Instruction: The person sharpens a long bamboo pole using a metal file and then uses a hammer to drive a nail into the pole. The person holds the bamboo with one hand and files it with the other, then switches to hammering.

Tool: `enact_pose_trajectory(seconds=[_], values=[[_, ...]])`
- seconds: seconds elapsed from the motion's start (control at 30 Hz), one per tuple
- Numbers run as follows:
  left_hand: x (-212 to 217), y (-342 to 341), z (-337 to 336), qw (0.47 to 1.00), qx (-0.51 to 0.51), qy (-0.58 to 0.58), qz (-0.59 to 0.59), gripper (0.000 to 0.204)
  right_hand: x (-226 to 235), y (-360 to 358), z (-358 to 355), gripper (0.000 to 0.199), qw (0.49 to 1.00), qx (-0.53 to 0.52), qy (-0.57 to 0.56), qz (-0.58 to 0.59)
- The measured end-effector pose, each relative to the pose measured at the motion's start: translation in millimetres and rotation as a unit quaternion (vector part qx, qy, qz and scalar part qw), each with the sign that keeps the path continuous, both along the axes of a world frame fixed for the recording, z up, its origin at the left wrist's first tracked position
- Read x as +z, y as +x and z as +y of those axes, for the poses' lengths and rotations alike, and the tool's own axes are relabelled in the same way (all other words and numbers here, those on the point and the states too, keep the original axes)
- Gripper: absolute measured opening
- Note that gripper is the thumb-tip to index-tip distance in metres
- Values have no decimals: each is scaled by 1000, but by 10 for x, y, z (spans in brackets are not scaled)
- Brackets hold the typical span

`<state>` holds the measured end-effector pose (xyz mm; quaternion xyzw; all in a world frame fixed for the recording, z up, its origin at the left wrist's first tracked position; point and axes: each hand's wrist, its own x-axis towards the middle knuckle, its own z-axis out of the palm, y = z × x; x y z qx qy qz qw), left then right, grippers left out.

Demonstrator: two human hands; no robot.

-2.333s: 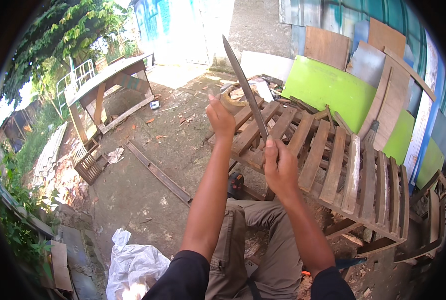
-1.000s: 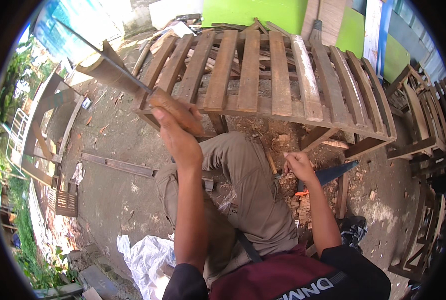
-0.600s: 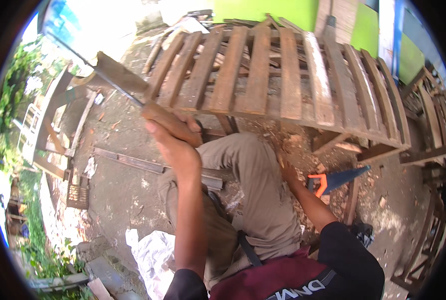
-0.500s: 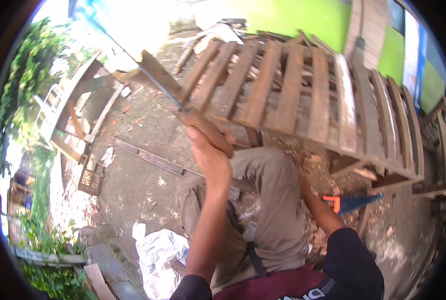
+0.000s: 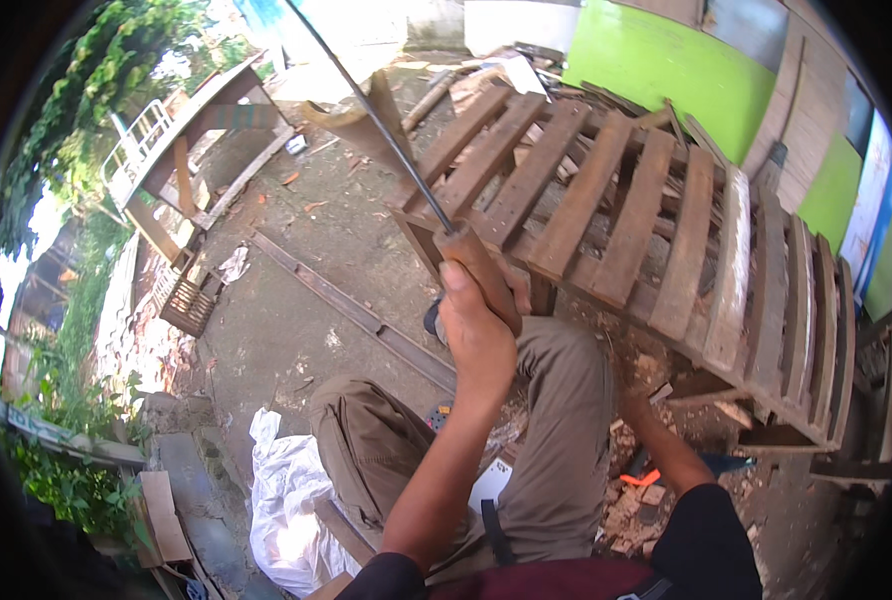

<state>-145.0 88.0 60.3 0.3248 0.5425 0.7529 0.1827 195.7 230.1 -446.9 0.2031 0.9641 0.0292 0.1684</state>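
My left hand [image 5: 481,330] is wrapped round the thick wooden handle [image 5: 478,275] of a tool with a long, thin, dark metal shaft [image 5: 371,112]. The shaft slants up and left past the slatted bench, and its far end runs out at the top edge. Low beside my right knee is my right hand [image 5: 641,402], close to the wood chips. A small pale-edged piece shows at it, but its fingers are too unclear to read. Behind my right forearm lies a saw with an orange handle [image 5: 641,480] and a dark blue blade [image 5: 734,464].
A slatted wooden bench [image 5: 591,205] fills the space ahead and right. A grooved bar [image 5: 356,315] lies on the ground. White sheeting [image 5: 286,510] is at my left, a plastic basket [image 5: 183,300] farther off. Wood chips [image 5: 631,520] litter the floor at right.
My left hand has moved right and slightly down in view with the tool, whose shaft now points more steeply upward. The view has shifted, and my left knee leans farther outward.
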Motion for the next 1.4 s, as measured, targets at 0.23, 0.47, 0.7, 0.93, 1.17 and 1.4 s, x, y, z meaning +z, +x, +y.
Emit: enact_pose_trajectory(seconds=[0.23,0.47,0.7,0.93,1.17,1.4], values=[[53,0,-13,990,4,62,-124,69,1505,91,-654,42,941,-284,-186,7],[65,0,-56,997,7,35,-70,68,2492,25,-1809,40,778,-372,-299,409],[130,14,-60,996,-21,47,-66,57,4544,-1229,-1796,41,599,-265,-463,597],[121,-65,-131,997,-5,56,-44,58,5328,-2150,-1440,42,666,-81,-360,648],[117,-14,-46,997,31,77,-11,57,5791,-2532,-1085,43,667,-38,-265,696],[60,-26,-38,995,39,85,-27,57,5908,-2527,-1108,48,631,-39,-306,712]])
